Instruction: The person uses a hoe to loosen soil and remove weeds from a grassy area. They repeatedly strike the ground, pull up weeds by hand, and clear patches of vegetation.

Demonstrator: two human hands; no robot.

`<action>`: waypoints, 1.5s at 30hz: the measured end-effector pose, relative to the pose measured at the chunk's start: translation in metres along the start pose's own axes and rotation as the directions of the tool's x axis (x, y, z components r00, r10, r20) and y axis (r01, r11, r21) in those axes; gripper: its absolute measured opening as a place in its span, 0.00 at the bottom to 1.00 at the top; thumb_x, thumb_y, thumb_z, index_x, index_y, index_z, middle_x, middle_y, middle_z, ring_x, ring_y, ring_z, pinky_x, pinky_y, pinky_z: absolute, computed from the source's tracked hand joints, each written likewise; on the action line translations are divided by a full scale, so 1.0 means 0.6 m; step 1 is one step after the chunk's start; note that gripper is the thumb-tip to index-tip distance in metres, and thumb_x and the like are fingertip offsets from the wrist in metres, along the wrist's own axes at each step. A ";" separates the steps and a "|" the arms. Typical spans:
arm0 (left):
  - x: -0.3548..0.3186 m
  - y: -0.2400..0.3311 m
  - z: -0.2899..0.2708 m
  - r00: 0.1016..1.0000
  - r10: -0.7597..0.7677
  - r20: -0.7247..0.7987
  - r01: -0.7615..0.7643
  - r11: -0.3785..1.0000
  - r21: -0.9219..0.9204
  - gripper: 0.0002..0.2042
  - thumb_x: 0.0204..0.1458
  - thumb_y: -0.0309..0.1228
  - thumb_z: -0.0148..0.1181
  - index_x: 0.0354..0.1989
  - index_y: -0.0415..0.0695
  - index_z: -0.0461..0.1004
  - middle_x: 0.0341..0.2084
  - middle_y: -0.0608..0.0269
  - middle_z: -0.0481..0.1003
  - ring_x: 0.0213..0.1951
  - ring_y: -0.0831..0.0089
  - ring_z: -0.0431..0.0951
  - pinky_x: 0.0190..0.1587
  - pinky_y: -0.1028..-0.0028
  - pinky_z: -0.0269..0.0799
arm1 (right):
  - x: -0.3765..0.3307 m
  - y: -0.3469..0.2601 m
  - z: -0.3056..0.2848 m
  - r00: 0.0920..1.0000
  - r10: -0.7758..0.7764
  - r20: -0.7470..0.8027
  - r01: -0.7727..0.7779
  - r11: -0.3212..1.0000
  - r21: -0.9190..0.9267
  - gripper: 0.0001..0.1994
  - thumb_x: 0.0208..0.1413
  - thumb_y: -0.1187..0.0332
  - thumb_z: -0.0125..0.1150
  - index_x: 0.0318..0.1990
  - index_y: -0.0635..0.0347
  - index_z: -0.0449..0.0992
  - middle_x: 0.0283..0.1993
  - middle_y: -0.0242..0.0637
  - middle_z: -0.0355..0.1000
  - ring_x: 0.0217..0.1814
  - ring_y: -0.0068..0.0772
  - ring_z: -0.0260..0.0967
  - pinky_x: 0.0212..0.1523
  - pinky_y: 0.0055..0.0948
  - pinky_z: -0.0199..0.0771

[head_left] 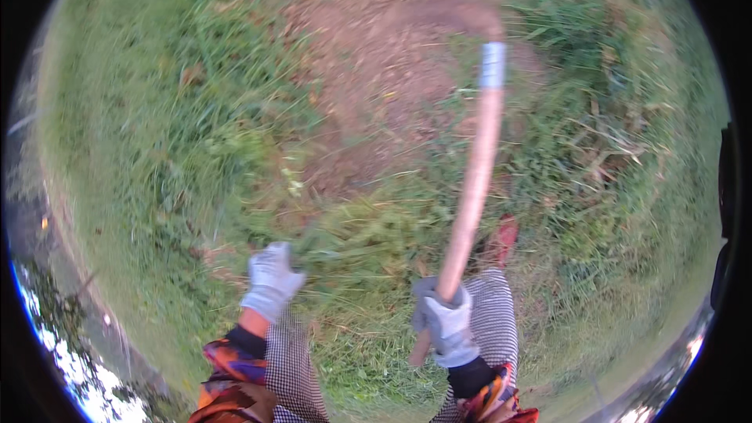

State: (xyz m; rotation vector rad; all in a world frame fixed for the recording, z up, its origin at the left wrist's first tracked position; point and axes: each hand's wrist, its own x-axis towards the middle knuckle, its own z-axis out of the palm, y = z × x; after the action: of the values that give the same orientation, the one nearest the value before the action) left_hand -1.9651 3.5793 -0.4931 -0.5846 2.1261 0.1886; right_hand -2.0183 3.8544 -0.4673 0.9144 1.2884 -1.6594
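Note:
My right hand (445, 321), in a grey-white work glove, is closed around the lower part of the long wooden handle of a sickle (473, 180). The handle rises away from me and has a pale blue band near its top. Beyond the band, the curved blade (446, 14) bends left over bare soil and is smeared by motion. My left hand (272, 278), gloved the same way, hovers over the grass to the left. Its thumb stands apart from the fingers, and nothing shows in it. Loose cut grass (368, 231) lies ahead, between the hands.
A patch of brown soil (360, 55) stretches ahead. Tall green grass (211, 110) borders it on the left, with more grass and dry stalks (619, 141) on the right. A red shoe (506, 236) shows beyond my right knee. Trees (59, 313) appear at the lower left rim.

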 end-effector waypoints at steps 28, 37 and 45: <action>-0.322 0.217 -0.581 0.852 0.338 -0.400 -0.034 0.798 0.601 0.30 0.29 0.36 0.64 0.45 0.39 0.64 0.42 0.45 0.66 0.41 0.53 0.68 0.42 0.60 0.59 | -0.194 -0.203 -0.192 0.994 -0.087 0.061 0.070 0.968 0.242 0.10 0.47 0.68 0.59 0.32 0.60 0.65 0.15 0.29 0.64 0.11 0.21 0.59 0.11 0.23 0.59; -0.412 0.304 -0.630 0.702 0.625 -0.343 -0.174 0.616 0.768 0.30 0.30 0.36 0.64 0.47 0.44 0.64 0.42 0.48 0.67 0.39 0.54 0.69 0.41 0.60 0.61 | -0.439 -0.171 -0.372 0.920 -0.025 -0.390 -0.086 0.960 -0.265 0.19 0.39 0.57 0.60 0.38 0.58 0.69 0.26 0.41 0.71 0.26 0.34 0.71 0.30 0.32 0.71; -0.451 0.329 -0.629 0.708 0.692 -0.140 -0.278 0.456 0.846 0.23 0.35 0.39 0.60 0.42 0.45 0.68 0.40 0.51 0.67 0.36 0.58 0.71 0.38 0.62 0.63 | -0.352 -0.120 -0.374 0.657 -0.221 -0.721 -0.194 0.874 -0.445 0.18 0.38 0.56 0.62 0.34 0.57 0.69 0.29 0.44 0.72 0.32 0.45 0.70 0.33 0.39 0.69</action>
State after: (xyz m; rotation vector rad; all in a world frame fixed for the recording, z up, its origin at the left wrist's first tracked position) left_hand -2.2033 3.7147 -0.0694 0.6443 2.5023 -0.6318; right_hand -1.9879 4.1191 -0.2971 1.3284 2.1607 -0.8275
